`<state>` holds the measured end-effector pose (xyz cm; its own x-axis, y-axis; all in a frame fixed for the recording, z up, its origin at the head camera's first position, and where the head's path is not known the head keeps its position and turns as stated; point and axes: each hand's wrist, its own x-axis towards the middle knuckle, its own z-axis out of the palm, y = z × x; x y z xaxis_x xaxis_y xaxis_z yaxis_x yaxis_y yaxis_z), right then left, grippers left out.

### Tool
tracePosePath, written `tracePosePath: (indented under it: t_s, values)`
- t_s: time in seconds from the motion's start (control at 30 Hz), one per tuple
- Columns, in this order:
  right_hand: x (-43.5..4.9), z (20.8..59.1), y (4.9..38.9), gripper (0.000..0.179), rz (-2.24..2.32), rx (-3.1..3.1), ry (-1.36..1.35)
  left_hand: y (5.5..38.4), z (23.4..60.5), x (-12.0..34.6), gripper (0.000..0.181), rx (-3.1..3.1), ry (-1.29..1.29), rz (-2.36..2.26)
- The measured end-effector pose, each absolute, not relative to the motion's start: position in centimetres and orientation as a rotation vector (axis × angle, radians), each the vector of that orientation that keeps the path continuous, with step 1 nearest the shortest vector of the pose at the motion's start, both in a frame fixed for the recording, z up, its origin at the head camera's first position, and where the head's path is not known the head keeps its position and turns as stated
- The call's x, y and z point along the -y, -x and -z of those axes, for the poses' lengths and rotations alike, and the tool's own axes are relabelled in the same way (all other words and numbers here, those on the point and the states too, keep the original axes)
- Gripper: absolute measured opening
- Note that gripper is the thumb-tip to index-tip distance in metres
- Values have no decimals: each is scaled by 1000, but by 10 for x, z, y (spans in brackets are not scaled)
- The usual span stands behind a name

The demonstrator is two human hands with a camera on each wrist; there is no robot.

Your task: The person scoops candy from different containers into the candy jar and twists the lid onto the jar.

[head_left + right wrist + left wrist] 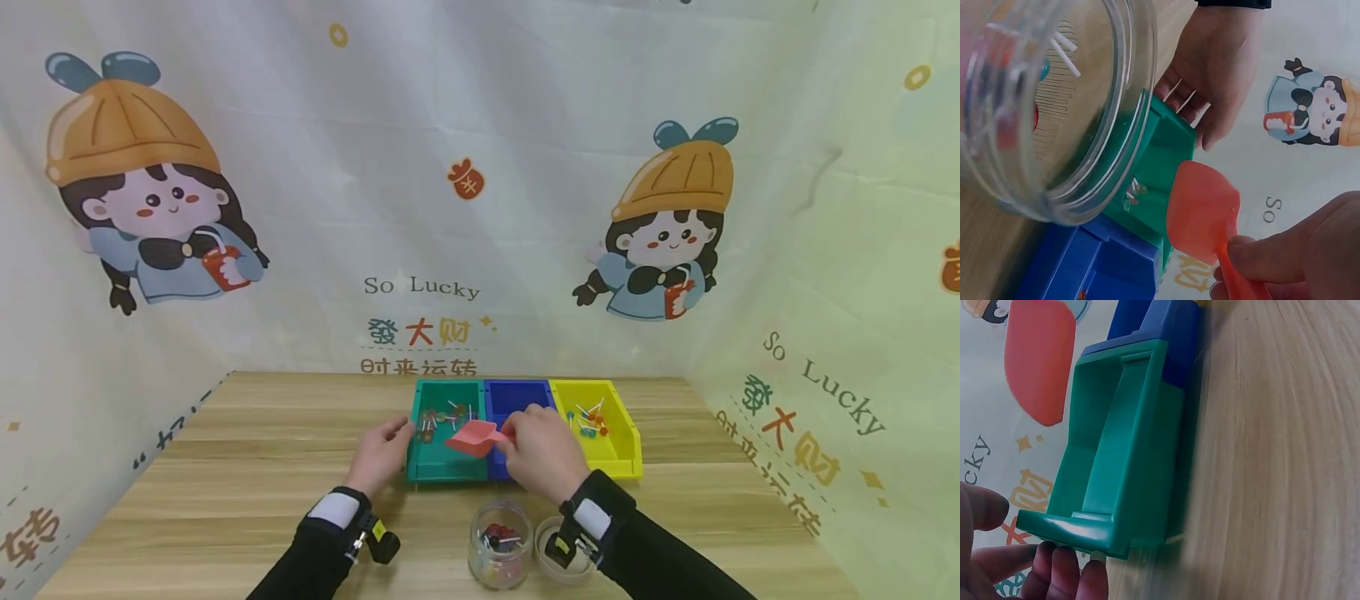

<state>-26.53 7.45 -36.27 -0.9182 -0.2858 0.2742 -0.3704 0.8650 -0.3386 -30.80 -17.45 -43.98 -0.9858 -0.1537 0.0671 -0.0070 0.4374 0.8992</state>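
Note:
My right hand [546,454] pinches the handle of a coral-pink scoop [472,438], its bowl above the green bin [450,472]. Nothing shows in the bowl. Against the green bin's left side rest the fingers of my left hand [1035,569], thumb held apart from the rim. Several small lollipop-like sticks [429,423] with brownish heads lie in that bin. The blue bin [517,388] adjoins it, partly hidden by my right hand. To its right, the yellow bin [624,450] contains several sticks with orange and teal heads [588,431].
A clear jar [476,546] stands in front of the bins, with more coloured lollipop-like sticks [501,535] inside. Beside it on the wooden table [180,500] lies a round lid [546,557], partly covered by my right wrist. A printed cloth [525,250] hangs behind.

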Motion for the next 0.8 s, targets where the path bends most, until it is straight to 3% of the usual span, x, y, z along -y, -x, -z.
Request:
tracePosePath:
  t_s: [0.8]
  values:
    - [-29,369,303,9,-452,2889,-598,311,448,176,40,2550,-65,1465]
